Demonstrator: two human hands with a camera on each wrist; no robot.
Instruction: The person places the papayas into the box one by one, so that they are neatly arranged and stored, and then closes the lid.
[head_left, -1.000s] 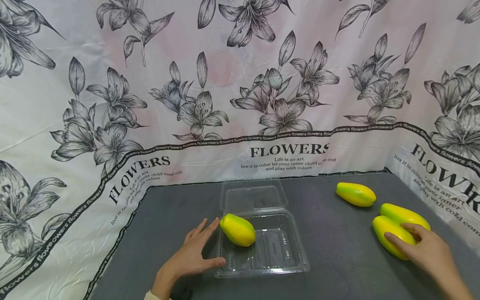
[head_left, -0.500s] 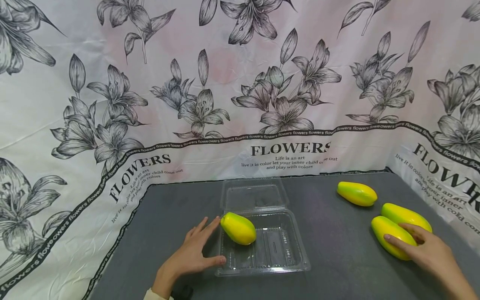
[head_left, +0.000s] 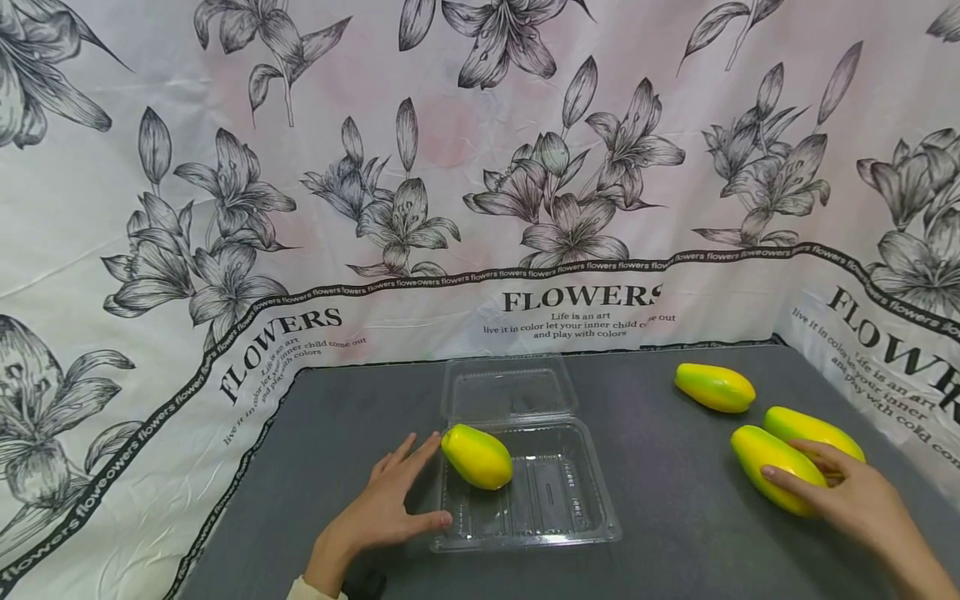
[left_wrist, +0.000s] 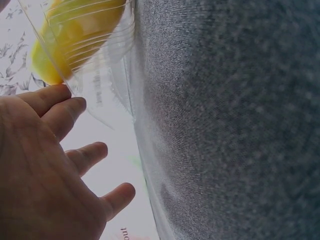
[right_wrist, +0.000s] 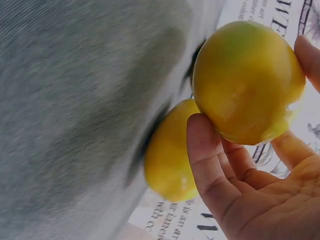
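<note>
My right hand (head_left: pixel 855 492) grips a yellow-green papaya (head_left: pixel 772 467) between thumb and fingers. In the right wrist view, the held papaya (right_wrist: pixel 245 85) looks raised off the table, with a second papaya (right_wrist: pixel 170 155) behind it. That second papaya (head_left: pixel 813 429) lies right beside the held one in the head view. A clear plastic clamshell box (head_left: pixel 555 500) stands lid-back on the table, with one papaya (head_left: pixel 476 457) in its left side. My left hand (head_left: pixel 382 504) is spread at the box's left edge, its fingertips at the rim.
Another papaya (head_left: pixel 715 387) lies at the back right of the grey table (head_left: pixel 645 533). The box's lid (head_left: pixel 510 392) lies toward the back. A flower-printed cloth (head_left: pixel 420 325) hangs behind the table and along its sides.
My right hand has shifted slightly left and up with its papaya, which has moved a little away from the one beside it. The left hand and box keep their places.
</note>
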